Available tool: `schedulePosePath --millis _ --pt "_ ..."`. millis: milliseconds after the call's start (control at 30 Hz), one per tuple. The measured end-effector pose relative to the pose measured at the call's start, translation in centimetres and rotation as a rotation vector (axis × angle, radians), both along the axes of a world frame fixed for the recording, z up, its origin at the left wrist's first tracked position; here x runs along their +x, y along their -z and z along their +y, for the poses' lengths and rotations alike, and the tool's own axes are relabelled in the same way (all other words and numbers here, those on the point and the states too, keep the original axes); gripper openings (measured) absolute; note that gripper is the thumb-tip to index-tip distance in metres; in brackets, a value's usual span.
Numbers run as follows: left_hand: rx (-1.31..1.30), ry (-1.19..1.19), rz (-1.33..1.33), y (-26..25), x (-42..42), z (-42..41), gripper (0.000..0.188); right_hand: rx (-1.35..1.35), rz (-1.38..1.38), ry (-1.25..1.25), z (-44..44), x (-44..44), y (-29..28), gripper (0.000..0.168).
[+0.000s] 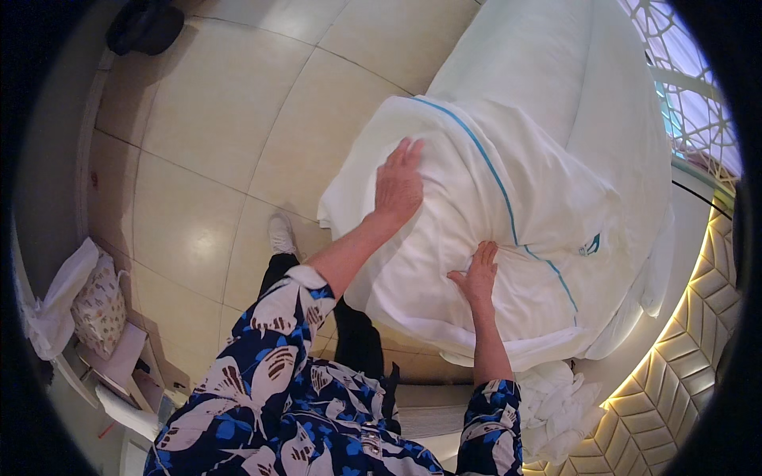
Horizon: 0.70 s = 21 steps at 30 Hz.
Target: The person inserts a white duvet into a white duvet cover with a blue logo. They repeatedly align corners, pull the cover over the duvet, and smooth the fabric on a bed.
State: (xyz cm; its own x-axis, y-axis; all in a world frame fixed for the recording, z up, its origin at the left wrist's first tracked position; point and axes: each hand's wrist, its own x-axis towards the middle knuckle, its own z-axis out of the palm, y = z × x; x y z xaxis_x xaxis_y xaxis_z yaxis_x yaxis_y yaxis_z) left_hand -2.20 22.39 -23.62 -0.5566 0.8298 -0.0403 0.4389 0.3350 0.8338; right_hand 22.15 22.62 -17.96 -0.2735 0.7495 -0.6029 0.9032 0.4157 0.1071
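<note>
A large white cloth with a teal stripe (pixel 497 172) is draped in soft folds over the end of a bed. Near its right side it bears a small teal emblem (pixel 590 244). My left hand (pixel 400 181) is over the left part of the cloth, flat and slightly blurred; whether it touches cannot be told. On the rumpled middle, just short of the stripe, my right hand (pixel 479 273) lies palm down with its thumb spread. Neither hand grips anything. Under the cloth, a smooth white bed cover (pixel 530 59) stretches away.
Beige floor tiles (pixel 208 149) run along the bed's left. A padded, lit headboard panel (pixel 661 369) curves at lower right beside crumpled white linen (pixel 556 404). At left, a patterned pillow (pixel 101 303) rests on a small shelf unit (pixel 122 357). A dark object (pixel 146 27) stands at upper left.
</note>
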Motion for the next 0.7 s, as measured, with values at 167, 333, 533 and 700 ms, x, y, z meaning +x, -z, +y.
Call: schedulePosePath --millis 167,333,533,700 --pt "0.128 0.203 0.277 0.0 -2.2 5.9 0.036 -0.008 0.014 -0.005 -0.1 -0.7 -0.1 0.100" --pt "0.062 0.408 0.268 -0.7 -3.4 8.6 0.016 -0.012 -0.002 0.040 0.0 -0.7 -0.1 0.101" --pt "0.011 0.650 0.293 -1.6 -5.9 9.3 0.011 -0.026 -0.007 0.059 0.1 -2.1 -0.8 0.102" --pt "0.008 0.908 0.406 -4.8 -8.1 7.2 0.016 -0.013 0.011 0.075 0.3 -2.8 -2.3 0.100"
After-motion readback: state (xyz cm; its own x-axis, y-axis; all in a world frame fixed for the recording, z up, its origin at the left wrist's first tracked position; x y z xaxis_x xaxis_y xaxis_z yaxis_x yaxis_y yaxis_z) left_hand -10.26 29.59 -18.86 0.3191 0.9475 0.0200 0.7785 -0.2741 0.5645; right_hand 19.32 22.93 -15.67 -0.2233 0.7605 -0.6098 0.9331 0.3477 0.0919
